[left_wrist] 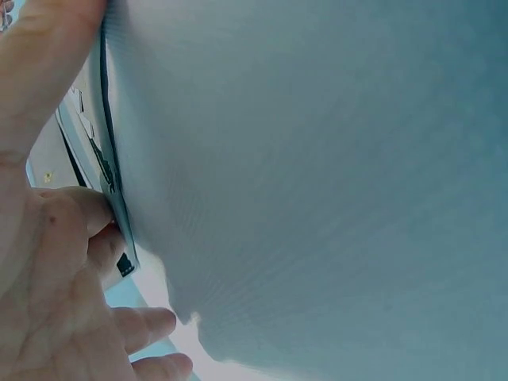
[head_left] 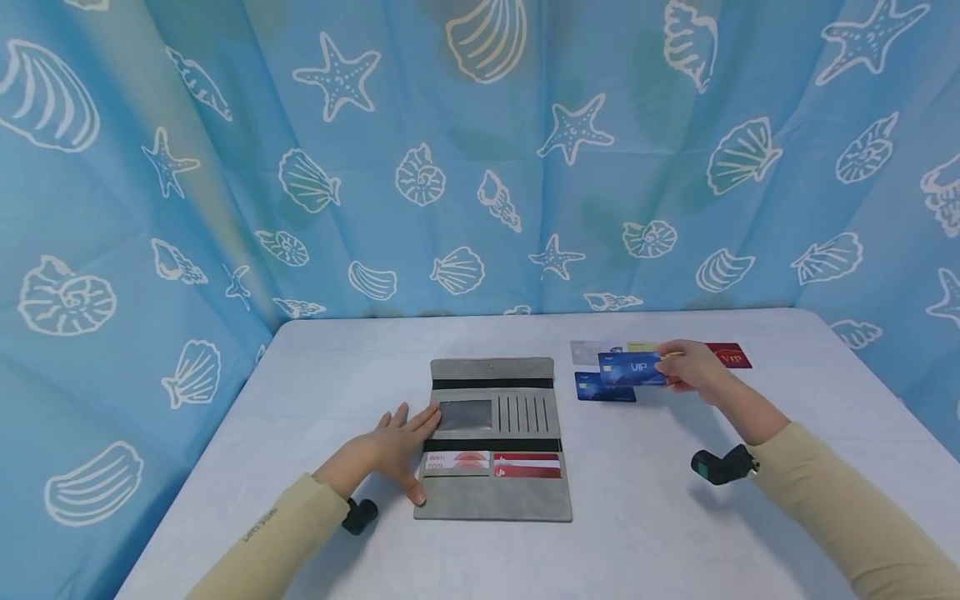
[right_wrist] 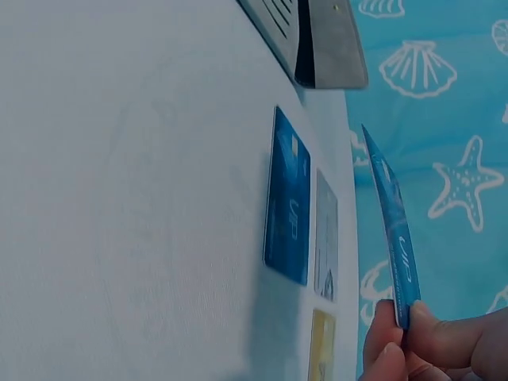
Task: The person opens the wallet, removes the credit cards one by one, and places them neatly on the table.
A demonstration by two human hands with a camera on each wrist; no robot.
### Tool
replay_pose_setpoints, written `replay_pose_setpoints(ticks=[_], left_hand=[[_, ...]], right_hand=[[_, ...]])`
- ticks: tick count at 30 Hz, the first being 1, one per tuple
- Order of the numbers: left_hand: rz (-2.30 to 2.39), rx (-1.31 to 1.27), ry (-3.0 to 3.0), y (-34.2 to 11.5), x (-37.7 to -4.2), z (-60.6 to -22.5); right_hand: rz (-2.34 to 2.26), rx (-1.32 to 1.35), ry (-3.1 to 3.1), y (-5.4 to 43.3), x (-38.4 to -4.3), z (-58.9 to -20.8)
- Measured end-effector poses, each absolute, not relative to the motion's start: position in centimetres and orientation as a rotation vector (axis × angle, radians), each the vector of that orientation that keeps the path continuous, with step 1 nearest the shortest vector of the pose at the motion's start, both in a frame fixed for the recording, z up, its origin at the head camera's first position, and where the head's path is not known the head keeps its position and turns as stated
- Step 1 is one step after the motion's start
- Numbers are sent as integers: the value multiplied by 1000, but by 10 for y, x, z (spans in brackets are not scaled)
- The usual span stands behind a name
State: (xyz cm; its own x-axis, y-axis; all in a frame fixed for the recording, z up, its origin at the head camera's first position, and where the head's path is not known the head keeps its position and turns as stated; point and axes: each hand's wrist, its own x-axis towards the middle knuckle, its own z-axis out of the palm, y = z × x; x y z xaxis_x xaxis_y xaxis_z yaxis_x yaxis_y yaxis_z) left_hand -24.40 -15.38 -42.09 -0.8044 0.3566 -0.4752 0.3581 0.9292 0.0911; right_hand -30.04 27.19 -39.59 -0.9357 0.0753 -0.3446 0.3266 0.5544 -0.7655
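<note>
Fingers (right_wrist: 454,341) of the right hand (head_left: 697,368) pinch one end of a blue card (head_left: 626,368), marked VIP, while the left hand (head_left: 397,446) is spread wide, its fingertips and thumb touching the left edge of the wallet (head_left: 495,504). From the head view that card seems to overlap others on the table (head_left: 637,542); the right wrist view shows it nearly edge-on, lifted and apart from them. A second blue card (right_wrist: 288,202) lies flat below it, beside a silver card (right_wrist: 325,238) and a yellow card (right_wrist: 322,349), the yellow one largely hidden by the hand in the head view. Only the head view gives me the red card (head_left: 731,356), just past the right hand, and the white card (head_left: 453,460) and red-and-white card (head_left: 527,472) tucked in the open wallet's lower pockets. The left wrist view adds two fingers off the wallet's edge. Behind the table hangs a blue curtain (head_left: 420,83) printed with shells and starfish.
</note>
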Motion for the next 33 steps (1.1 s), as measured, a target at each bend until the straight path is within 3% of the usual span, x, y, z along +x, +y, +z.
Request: replay_pose_setpoints(ticks=[24,33], left_hand=[[9,532,2582,-153,-243,-420],[0,527,2582,-153,-243,-419]], right_hand=[[-1373,591,2510,308,-306,-413],[-1367,535,2508,316,-304,-422]])
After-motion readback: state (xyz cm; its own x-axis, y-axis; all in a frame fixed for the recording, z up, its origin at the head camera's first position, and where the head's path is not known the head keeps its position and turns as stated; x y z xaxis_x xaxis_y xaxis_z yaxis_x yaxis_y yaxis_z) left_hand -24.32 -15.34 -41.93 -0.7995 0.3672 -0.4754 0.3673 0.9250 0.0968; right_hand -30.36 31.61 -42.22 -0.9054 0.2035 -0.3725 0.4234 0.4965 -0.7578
